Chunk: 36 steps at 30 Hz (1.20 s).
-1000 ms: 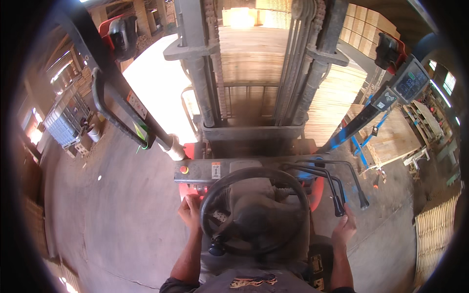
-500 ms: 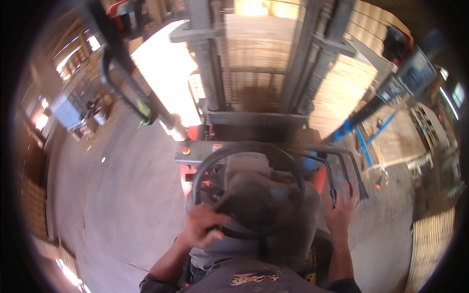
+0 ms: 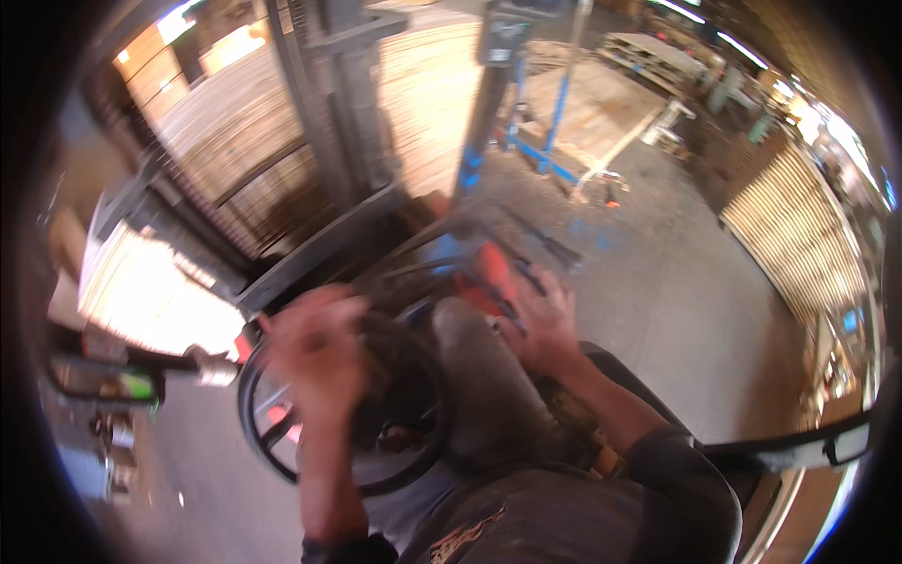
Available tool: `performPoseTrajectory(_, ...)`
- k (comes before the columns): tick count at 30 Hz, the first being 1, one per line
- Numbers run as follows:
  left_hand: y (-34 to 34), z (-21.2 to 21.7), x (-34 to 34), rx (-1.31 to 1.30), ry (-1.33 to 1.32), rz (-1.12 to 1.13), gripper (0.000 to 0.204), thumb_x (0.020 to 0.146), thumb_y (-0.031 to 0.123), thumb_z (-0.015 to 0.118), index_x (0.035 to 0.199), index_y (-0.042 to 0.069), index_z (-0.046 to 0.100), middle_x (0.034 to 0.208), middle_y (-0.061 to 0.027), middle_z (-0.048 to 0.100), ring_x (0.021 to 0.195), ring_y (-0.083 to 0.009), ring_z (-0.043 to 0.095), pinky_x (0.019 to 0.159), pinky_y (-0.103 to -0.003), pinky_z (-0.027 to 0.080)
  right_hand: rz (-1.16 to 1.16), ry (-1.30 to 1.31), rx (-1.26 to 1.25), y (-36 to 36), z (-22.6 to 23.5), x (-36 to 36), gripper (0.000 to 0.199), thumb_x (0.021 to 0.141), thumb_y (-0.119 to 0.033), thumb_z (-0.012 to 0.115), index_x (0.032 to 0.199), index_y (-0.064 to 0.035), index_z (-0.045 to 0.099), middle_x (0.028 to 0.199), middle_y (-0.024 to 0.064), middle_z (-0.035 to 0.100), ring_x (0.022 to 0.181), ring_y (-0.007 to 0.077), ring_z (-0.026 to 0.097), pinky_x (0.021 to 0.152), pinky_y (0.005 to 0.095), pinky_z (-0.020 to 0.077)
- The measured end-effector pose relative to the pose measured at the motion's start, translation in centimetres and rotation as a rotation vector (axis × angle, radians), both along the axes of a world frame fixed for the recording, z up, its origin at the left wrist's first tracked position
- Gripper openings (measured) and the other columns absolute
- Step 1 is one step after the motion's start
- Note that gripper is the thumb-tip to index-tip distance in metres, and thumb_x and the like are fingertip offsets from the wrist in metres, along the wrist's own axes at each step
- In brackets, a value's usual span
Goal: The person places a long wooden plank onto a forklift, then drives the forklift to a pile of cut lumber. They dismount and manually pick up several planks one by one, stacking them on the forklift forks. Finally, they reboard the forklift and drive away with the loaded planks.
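Both hands are working: the left hand is gripping the steering wheel, blurred, and the right hand is resting its fingers on the levers, closure unclear. Steering slowly and watching the stacked boards ahead is seeming wise.

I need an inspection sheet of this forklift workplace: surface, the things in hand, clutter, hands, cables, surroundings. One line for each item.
Surface: grey concrete floor, with blue marks.
Things in hand: black steering wheel; control levers beside it.
Clutter: nothing seen in the cab.
Hands: left hand blurred, on the steering wheel; right hand at the control levers.
Cables: nothing seen.
Surroundings: forklift mast ahead, stacked lumber behind it, a blue metal frame, more boards on the right.
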<state>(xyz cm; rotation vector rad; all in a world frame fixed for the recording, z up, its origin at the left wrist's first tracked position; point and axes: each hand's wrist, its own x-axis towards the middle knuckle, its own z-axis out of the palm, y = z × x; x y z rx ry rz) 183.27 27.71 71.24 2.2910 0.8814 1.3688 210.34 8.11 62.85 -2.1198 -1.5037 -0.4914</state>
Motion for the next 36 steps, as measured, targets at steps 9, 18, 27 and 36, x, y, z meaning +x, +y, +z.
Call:
performPoseTrajectory(9,-10.6,-9.4,-14.4,-0.132,-0.201,-0.228,0.033,0.102,0.035,0.075,0.088,0.005,0.079,0.075,-0.01,0.073,0.063,-0.0288,0.065,0.061,-0.046,0.052,0.107,0.023,0.145,1.2,-3.6,1.9,0.036,0.095,-0.027,0.084,0.113,0.0034,0.077,0.152,0.0126,0.067,0.147,0.0413,0.052,0.114,0.0628,0.0442)
performPoseTrajectory(18,-4.1,-9.8,7.7,0.047,-0.003,-0.118,0.024,0.1,0.026,0.081,0.082,0.012,0.073,0.071,-0.0066,0.064,0.068,-0.0265,0.062,0.066,-0.042,0.045,0.134,0.062,0.12,0.7,-8.1,3.6,0.036,0.098,-0.031,0.08,0.112,0.0024,0.077,0.155,0.0127,0.063,0.151,0.0406,0.049,0.115,0.0639,0.0444)
performPoseTrajectory(27,-8.1,-16.7,-8.3,-0.174,-0.506,0.087,0.05,0.115,0.04,0.061,0.08,0.005,0.069,0.069,-0.0087,0.067,0.056,-0.0181,0.052,0.054,-0.036,0.041,0.17,0.06,0.128,0.6,-14.0,9.4,0.038,0.099,-0.033,0.08,0.113,0.0022,0.077,0.155,0.0119,0.063,0.155,0.0384,0.045,0.118,0.0642,0.0423)
performPoseTrajectory(36,-16.3,-36.8,8.5,0.133,-0.104,-0.011,0.036,0.103,0.036,0.07,0.077,0.012,0.069,0.071,-0.0043,0.068,0.064,-0.0282,0.064,0.066,-0.04,0.048,0.231,-0.049,0.149,7.4,-22.6,21.4,0.039,0.094,-0.037,0.081,0.112,-0.0035,0.08,0.132,0.0121,0.074,0.144,0.04,0.053,0.114,0.062,0.0411)
